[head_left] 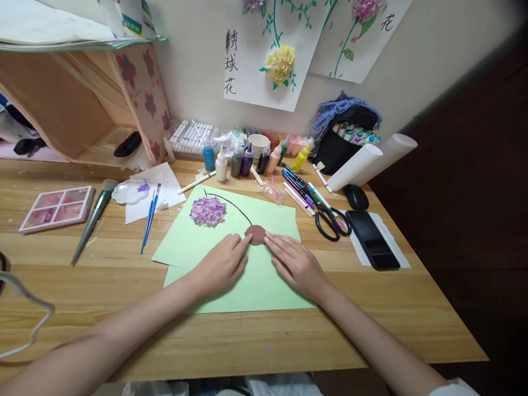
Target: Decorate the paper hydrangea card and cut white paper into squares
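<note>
A brown cut-out piece, which looks like paper, lies flat at the lower end of a dark curved line on a light green sheet. My left hand rests on the sheet, its index fingertip pressing the piece's left edge. From the other side my right hand lies with fingers stretched out, fingertips on the right edge of the piece. Neither hand is wrapped round anything. A fluffy purple and pink paper flower sits at the upper left of the sheet. Beneath is a second green sheet, partly covered.
Black-handled scissors, several pens and a phone lie to the right. Behind the sheets stand several paint bottles and a white cup. Blue paintbrushes, a large brush and a palette are on the left.
</note>
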Available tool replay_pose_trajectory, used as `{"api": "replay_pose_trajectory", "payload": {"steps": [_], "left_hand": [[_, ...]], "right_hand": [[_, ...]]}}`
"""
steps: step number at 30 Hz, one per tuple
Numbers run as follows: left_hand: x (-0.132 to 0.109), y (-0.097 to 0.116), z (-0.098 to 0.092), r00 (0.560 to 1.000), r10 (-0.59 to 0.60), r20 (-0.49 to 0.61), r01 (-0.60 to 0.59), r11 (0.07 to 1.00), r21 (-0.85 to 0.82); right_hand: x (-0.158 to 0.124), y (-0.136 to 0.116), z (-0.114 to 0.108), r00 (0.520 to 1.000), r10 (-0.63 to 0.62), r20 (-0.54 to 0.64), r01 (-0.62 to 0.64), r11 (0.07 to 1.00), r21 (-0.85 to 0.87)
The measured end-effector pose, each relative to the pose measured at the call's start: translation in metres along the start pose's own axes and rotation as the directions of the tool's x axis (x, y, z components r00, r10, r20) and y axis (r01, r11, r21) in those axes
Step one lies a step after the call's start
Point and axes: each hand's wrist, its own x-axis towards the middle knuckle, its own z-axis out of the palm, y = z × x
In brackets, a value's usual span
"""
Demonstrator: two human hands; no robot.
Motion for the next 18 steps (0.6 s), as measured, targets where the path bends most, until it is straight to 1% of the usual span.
{"api": "replay_pose_trajectory", "payload": {"steps": [3,5,8,11,13,16,18], "left_hand": [[0.0,0.0,0.001,1.0,-0.004,0.016,0.004,1.0,0.007],[0.001,0.0,0.001,1.0,-0.006,0.017,0.006,1.0,0.019],[0.002,0.0,0.001,1.0,0.007,0.01,-0.007,0.999,0.047],[0.002,-0.001,0.003,1.0,0.024,0.007,-0.024,0.997,0.073],[0.001,-0.001,0.004,1.0,0.015,-0.003,-0.014,0.998,0.064],[0.0,-0.002,0.006,1.0,-0.004,-0.015,0.004,1.0,0.031],[0.0,-0.002,0.008,1.0,-0.002,-0.004,0.002,0.999,0.038]], "right_hand": [[-0.006,-0.007,0.0,0.995,0.011,0.1,-0.008,1.0,-0.024],[-0.006,-0.007,0.0,0.988,0.053,0.148,-0.05,0.998,-0.023],[-0.002,-0.005,0.0,0.975,0.115,0.191,-0.123,0.992,0.033],[0.002,-0.003,0.001,0.967,0.161,0.199,-0.185,0.977,0.106],[0.002,-0.004,0.003,0.964,0.186,0.189,-0.213,0.967,0.136],[0.004,-0.007,0.008,0.965,0.188,0.182,-0.215,0.966,0.141],[0.006,-0.009,0.01,0.965,0.188,0.182,-0.213,0.968,0.135]]}}
